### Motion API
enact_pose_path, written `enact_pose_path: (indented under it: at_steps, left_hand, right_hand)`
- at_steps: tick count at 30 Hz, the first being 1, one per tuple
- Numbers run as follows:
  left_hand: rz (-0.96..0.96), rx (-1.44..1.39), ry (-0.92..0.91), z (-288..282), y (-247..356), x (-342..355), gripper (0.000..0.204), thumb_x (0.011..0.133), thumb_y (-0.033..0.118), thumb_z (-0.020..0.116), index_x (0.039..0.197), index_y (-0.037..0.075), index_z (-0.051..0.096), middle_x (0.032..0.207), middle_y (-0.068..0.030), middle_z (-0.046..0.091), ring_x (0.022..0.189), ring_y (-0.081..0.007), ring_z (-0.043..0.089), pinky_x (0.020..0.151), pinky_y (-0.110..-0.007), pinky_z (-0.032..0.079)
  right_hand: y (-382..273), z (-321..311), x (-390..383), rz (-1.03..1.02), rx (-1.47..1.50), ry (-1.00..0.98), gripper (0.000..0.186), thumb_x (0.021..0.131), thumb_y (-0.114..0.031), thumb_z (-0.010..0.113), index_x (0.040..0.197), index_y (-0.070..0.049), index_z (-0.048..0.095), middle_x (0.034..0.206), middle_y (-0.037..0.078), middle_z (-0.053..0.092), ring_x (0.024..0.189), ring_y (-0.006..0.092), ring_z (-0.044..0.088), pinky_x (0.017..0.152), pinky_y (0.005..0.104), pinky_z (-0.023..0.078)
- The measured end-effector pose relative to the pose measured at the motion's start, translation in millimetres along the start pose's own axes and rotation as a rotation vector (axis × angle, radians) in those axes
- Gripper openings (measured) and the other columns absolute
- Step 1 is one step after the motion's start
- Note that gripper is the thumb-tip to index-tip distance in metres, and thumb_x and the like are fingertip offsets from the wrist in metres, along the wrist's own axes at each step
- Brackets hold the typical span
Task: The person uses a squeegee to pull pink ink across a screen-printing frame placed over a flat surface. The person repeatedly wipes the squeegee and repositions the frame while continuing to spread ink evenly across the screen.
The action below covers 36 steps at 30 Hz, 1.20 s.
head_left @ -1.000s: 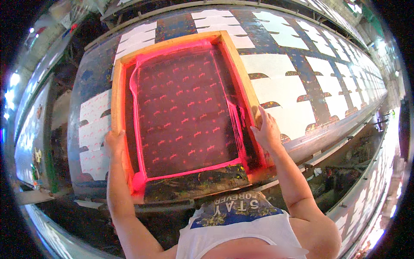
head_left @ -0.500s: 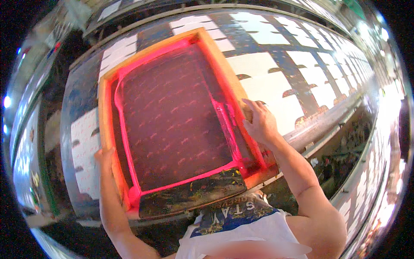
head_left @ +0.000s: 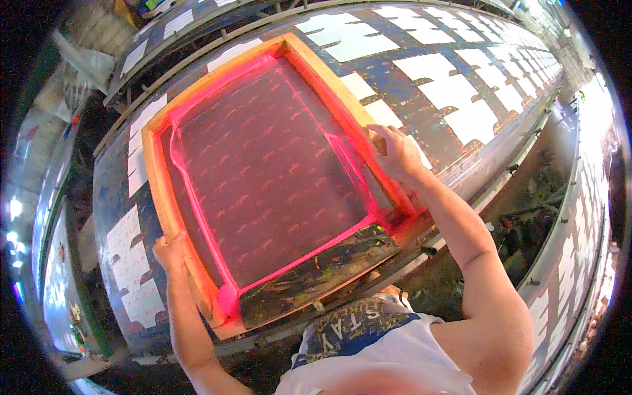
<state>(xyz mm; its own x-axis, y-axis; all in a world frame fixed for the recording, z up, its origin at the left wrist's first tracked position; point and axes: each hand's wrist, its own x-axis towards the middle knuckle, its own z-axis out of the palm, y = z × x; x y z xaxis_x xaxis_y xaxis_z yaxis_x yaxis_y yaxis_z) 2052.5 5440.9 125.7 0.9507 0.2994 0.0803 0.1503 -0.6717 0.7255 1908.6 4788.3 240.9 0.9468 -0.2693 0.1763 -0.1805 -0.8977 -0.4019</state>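
Between my hands is a wooden-framed printing screen [head_left: 336, 89], tilted in view over the long table. Its dark mesh [head_left: 263, 171] carries rows of small pale marks, edged by bright pink ink [head_left: 355, 172]. My left hand [head_left: 171, 251] is closed round the left rail near its lower end. At the right rail, my right hand [head_left: 398, 155] grips the wood with bent fingers; the thumb is partly hidden. A black, ink-spattered strip [head_left: 316, 273] lies along the near end of the screen. Whether the screen touches the table underneath cannot be seen.
White cut pieces [head_left: 454, 99] lie in rows on the dark table [head_left: 421, 59]. Pieces at left [head_left: 131, 263] bear small pink prints. A metal rail [head_left: 480, 191] runs along the near edge. Another table with white pieces [head_left: 566, 263] stands at far right.
Held in both hands, the screen has moved rightward along the table and covers more of the white pieces there. The printed pieces at left lie farther behind it. My view has turned slightly.
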Motion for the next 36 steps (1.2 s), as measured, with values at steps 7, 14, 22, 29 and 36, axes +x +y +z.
enact_pose_path:
  at_steps: [7, 14, 22, 29, 36]
  left_hand:
    - [-0.067, -0.059, 0.004, 75, 93, -60, 0.030, 0.084, 0.017, 0.097, 0.083, -0.003, 0.075, 0.081, -0.0114, 0.075, 0.073, -0.0218, 0.067, 0.071, -0.045, 0.054]
    - [0.086, -0.117, 0.065, 147, 131, -102, 0.027, 0.082, 0.014, 0.098, 0.087, -0.003, 0.078, 0.082, -0.0095, 0.074, 0.076, -0.0224, 0.068, 0.073, -0.045, 0.055]
    - [0.067, -0.181, 0.047, 172, 190, -135, 0.024, 0.082, 0.012, 0.099, 0.085, -0.002, 0.079, 0.079, -0.0088, 0.075, 0.071, -0.0198, 0.065, 0.068, -0.044, 0.053]
    - [-0.029, 0.188, 0.013, 167, 201, -135, 0.028, 0.082, 0.018, 0.099, 0.087, -0.002, 0.081, 0.083, -0.0114, 0.080, 0.075, -0.0209, 0.071, 0.071, -0.044, 0.056]
    - [-0.004, -0.055, -0.056, 185, 186, -141, 0.031, 0.083, 0.022, 0.097, 0.093, -0.004, 0.082, 0.085, -0.0157, 0.082, 0.077, -0.0252, 0.075, 0.075, -0.046, 0.058]
  right_hand:
    - [130, -28, 6, 0.009, 0.075, 0.141, 0.053, 0.092, -0.011, 0.075, 0.144, -0.017, 0.071, 0.130, 0.020, 0.076, 0.121, 0.0447, 0.074, 0.103, 0.0519, 0.061]
    - [210, -68, 10, 0.141, 0.084, 0.095, 0.063, 0.090, -0.007, 0.075, 0.151, -0.018, 0.067, 0.134, 0.020, 0.074, 0.126, 0.0438, 0.072, 0.108, 0.0518, 0.059]
    - [259, -86, 12, 0.106, 0.093, 0.089, 0.067, 0.089, -0.005, 0.076, 0.154, -0.017, 0.065, 0.136, 0.020, 0.073, 0.128, 0.0451, 0.070, 0.108, 0.0537, 0.059]
    - [263, -96, 11, 0.097, 0.072, -0.015, 0.066, 0.094, -0.011, 0.080, 0.157, -0.014, 0.063, 0.136, 0.020, 0.073, 0.125, 0.0424, 0.071, 0.108, 0.0500, 0.058]
    - [200, -130, -44, -0.225, -0.074, -0.046, 0.057, 0.094, -0.013, 0.081, 0.149, -0.009, 0.067, 0.151, 0.022, 0.065, 0.134, 0.0439, 0.063, 0.115, 0.0563, 0.053]
